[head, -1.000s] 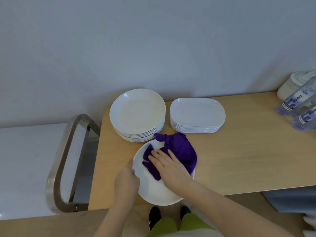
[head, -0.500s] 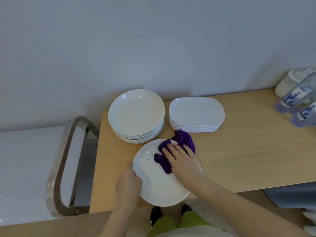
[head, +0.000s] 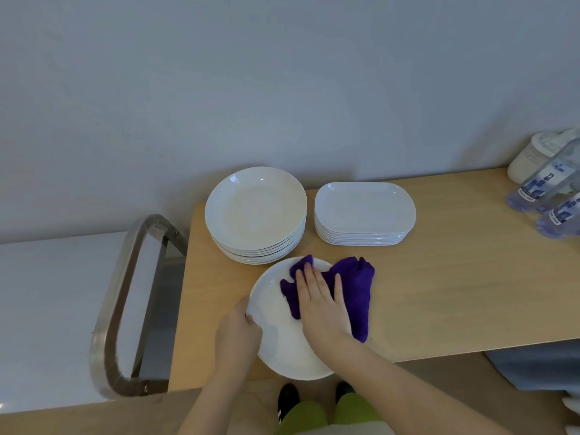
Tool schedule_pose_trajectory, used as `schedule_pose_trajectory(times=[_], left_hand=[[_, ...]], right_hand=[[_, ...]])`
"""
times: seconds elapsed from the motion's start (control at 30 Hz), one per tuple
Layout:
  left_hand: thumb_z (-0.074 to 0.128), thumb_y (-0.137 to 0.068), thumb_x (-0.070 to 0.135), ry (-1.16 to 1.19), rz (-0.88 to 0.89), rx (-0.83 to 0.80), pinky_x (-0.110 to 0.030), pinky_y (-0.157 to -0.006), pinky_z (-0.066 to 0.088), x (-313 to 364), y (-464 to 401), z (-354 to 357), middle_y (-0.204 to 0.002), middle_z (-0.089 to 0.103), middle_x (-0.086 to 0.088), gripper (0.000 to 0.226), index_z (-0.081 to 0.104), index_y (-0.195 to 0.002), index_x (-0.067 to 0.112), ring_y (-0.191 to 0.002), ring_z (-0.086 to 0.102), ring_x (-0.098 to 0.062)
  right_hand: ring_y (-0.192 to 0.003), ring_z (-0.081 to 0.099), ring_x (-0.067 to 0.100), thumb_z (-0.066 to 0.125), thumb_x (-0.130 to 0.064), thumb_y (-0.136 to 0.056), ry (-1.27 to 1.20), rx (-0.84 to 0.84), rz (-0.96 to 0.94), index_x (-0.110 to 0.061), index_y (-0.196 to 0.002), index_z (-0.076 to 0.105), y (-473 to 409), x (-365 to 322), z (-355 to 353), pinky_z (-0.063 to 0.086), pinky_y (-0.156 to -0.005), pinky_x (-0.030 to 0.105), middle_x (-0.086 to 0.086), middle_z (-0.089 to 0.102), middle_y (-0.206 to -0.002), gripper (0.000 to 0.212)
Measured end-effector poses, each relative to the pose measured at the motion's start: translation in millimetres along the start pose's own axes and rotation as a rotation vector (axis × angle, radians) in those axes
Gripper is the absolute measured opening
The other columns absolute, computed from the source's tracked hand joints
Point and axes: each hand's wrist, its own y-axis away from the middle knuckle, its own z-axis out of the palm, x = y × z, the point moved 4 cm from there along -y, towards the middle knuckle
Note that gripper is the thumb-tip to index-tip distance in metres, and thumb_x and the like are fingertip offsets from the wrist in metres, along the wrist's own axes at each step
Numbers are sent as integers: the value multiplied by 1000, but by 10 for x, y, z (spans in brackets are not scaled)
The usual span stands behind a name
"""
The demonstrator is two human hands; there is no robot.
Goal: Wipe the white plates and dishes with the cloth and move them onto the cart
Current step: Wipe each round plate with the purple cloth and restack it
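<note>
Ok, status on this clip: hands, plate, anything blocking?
Left hand grips round white plate rim. Right hand flat, pressing purple cloth onto it. Path to steel cart unobstructed.

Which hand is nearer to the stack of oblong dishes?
Right. The right hand presses the purple cloth just below the stack of oblong dishes; the left hand grips the plate's far-left rim.

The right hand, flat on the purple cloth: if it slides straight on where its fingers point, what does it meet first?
Probably the stack of round plates, just beyond the right hand and purple cloth; depth is uncertain.
</note>
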Motion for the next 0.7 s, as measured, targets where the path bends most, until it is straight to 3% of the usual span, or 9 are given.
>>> schedule_pose_trajectory(times=[0.2,0.37,0.53,0.7], left_hand=[[48,-95,14,-9,45,7,-18,-54,41,30,12,-13,-75,55,18,30,58,-122,21,-69,54,0],[50,-94,14,-29,45,10,-15,-53,38,46,38,-22,-75,54,17,29,56,-122,21,-68,52,2],[46,-93,8,-59,-19,-39,-22,-45,35,30,4,-9,-78,55,3,30,46,-121,16,-65,54,-14],[44,-91,6,-27,-64,-46,-24,-46,36,34,-4,-9,-78,53,7,32,45,-121,16,-67,54,-13]], right_hand=[[-147,1,16,41,-25,-94,-99,17,-318,-22,-152,10,-68,-335,58,-7,-114,48,-1,2,-160,66],[-146,13,19,41,-24,-96,-16,16,-532,-26,-150,15,-85,-263,84,9,-116,48,-3,14,-159,60],[-142,22,24,33,-33,-100,87,46,-384,-24,-150,21,-235,91,-80,15,-115,44,-2,21,-157,52],[-142,23,21,34,-34,-100,74,14,-208,-22,-148,26,-67,453,-94,20,-113,39,-2,26,-155,50]])
